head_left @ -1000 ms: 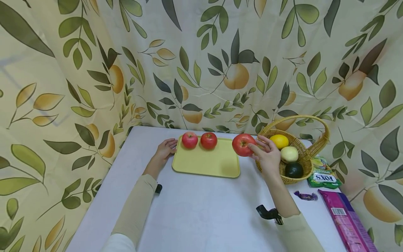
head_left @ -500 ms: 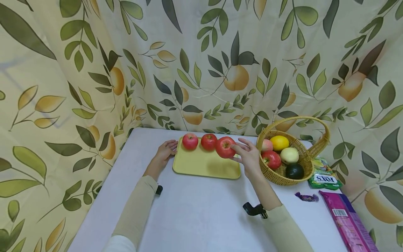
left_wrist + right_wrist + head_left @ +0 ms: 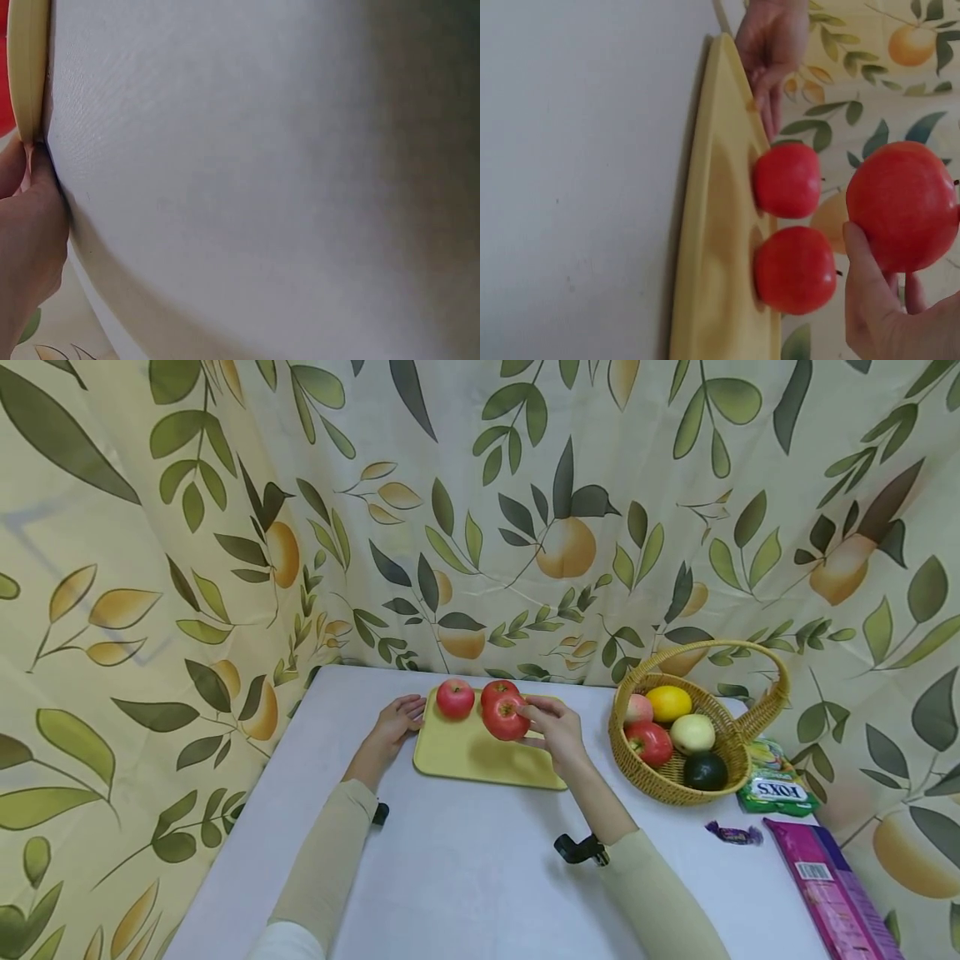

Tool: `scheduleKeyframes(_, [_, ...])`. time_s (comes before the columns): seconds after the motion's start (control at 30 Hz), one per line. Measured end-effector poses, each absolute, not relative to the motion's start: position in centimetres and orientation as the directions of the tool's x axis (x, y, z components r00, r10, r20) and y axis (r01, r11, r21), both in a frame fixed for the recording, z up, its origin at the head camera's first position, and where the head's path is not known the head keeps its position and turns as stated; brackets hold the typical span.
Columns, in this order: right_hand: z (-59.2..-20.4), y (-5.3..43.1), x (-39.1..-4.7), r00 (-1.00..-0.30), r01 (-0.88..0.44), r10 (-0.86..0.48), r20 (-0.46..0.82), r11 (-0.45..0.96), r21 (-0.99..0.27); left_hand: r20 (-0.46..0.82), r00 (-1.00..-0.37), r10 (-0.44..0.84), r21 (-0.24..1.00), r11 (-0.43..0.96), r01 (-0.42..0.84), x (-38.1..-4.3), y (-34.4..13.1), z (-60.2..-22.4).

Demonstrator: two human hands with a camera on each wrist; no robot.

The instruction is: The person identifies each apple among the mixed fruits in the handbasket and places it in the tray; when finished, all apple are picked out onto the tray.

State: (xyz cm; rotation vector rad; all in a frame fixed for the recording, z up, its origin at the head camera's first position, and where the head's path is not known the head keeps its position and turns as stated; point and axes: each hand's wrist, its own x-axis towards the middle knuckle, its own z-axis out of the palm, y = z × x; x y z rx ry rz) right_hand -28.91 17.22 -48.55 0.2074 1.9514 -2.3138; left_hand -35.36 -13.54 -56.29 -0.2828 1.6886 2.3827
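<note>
My right hand (image 3: 553,727) holds a red apple (image 3: 506,717) between thumb and fingers, above a pale yellow tray (image 3: 480,768). In the right wrist view the same held apple (image 3: 904,206) appears raised off the tray. Two more red apples lie along the tray's far side: a left apple (image 3: 455,699), and a right apple (image 3: 497,691) partly hidden behind the held one. My left hand (image 3: 393,722) stays at the tray's left end; in the left wrist view the tray rim (image 3: 28,82) runs between its thumb and a finger.
A wicker basket (image 3: 675,792) at right contains a lemon (image 3: 669,703), a pale round fruit (image 3: 693,734), a dark avocado-like fruit (image 3: 705,771) and reddish fruits. Beyond are a green FOX'S packet (image 3: 776,791), a purple wrapped candy (image 3: 735,834) and a pink-purple packet (image 3: 825,877). A patterned curtain (image 3: 420,593) borders the table.
My right hand has carried the apple leftward from beside the basket to over the tray, near the two other apples. My left hand has kept its place at the tray's left end.
</note>
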Motion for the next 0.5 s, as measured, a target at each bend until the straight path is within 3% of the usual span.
scheduleKeyframes(0.5, [-50.7,12.6,-29.8,-0.969,0.247,-0.051,-0.243,-0.099,-0.964,-0.251,-0.967,0.053,0.915,-0.313,-0.254,-35.2,-13.5,-56.4])
